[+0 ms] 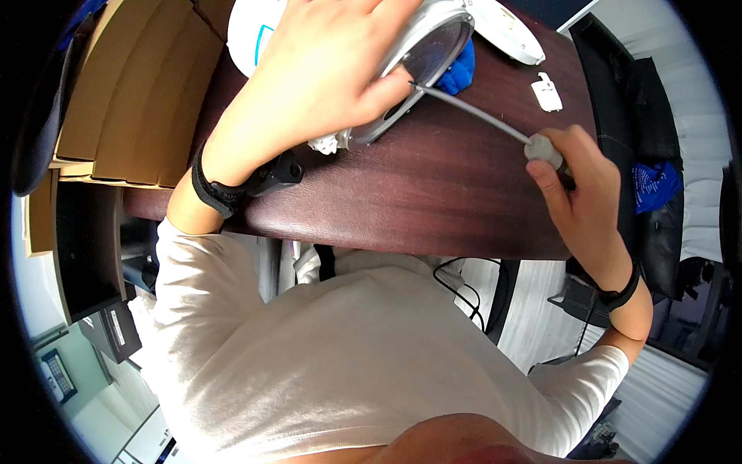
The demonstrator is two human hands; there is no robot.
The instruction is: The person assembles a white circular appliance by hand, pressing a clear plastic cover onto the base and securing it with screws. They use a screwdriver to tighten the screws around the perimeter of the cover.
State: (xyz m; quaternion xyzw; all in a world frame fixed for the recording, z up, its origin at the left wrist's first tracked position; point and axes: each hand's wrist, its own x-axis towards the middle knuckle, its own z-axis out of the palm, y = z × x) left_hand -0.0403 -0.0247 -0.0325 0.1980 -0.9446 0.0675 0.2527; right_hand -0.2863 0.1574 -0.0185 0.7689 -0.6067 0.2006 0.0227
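My right hand (578, 174) is closed around the grey handle of a screwdriver (483, 116), whose long metal shaft points left. The shaft's tip meets the rim of a round, silver-rimmed device (410, 100) with a dark inside, beside my left fingertips. Tilted up on its edge, the device is gripped by my left hand (332, 69), whose thumb and fingers press at its rim. What lies behind that hand is partly hidden. A white rounded shell (246, 35) with a blue outline shows left of my left hand.
A white oval cover (510, 31) and a small white plastic piece (546, 93) lie on the dark wooden table (433, 193). Blue cloth (460, 69) sits behind the device. Cardboard boxes (139, 93) stand at the left. A black sofa (657, 100) holds a blue bag (655, 185).
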